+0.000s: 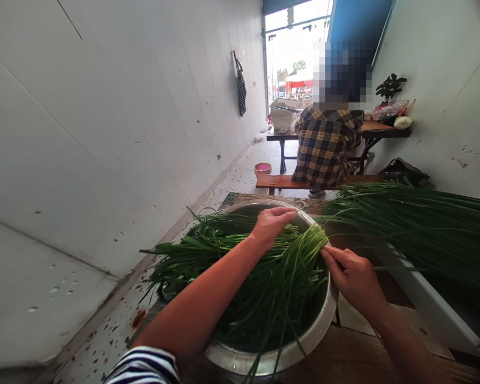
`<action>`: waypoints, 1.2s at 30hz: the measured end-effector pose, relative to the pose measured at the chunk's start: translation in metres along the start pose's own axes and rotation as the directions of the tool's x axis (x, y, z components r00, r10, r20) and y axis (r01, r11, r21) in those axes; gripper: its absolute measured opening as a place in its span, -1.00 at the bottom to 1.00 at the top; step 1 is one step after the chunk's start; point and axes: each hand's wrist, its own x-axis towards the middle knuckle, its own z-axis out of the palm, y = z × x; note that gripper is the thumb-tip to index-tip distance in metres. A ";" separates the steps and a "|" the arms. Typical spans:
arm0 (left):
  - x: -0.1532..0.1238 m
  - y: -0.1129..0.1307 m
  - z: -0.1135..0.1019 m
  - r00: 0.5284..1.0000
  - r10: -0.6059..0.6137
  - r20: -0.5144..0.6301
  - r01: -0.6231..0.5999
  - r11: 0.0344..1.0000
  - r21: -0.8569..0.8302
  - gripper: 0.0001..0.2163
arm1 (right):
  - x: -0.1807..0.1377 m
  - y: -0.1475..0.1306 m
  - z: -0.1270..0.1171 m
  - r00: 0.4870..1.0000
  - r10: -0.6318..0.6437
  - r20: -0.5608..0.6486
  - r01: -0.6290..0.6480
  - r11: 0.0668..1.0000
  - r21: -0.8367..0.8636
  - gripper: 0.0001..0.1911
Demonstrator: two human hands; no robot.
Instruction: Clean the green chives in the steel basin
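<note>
Long green garlic chives (232, 250) fill a round metal basin (328, 314), their leafy ends hanging over its left side. One bunch of chives (300, 256) lies across the top, pale stem ends at the right rim. My left hand (270, 226) reaches over the basin, thumb and fingers pinched at the far rim on what looks like a thin chive strand. At the right rim, my right hand (354, 277) has thumb and forefinger closed at the edge of the bunch's pale ends, seemingly on a chive stem.
More chives (420, 229) are heaped over a white container (424, 304) at right. Ahead, a person in a plaid shirt (328, 144) sits on a wooden bench (276, 182) at a table (378, 129). A pink-lined bucket (263, 169) stands near the left wall (116, 133).
</note>
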 end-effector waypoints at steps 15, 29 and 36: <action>-0.002 0.001 0.003 1.000 -0.026 0.005 0.026 0.998 -0.065 -0.72 | 0.000 0.000 0.001 1.000 0.003 -0.013 -0.003 1.000 0.010 -0.72; -0.001 -0.001 0.003 0.998 -0.055 0.032 0.057 0.996 -0.072 -0.66 | 0.000 0.000 0.001 1.000 0.003 -0.003 -0.003 1.000 -0.013 -0.71; -0.004 0.004 0.005 0.995 -0.091 0.050 0.097 0.986 -0.138 -0.67 | 0.001 -0.003 0.000 1.000 -0.011 -0.017 0.011 1.000 0.001 -0.70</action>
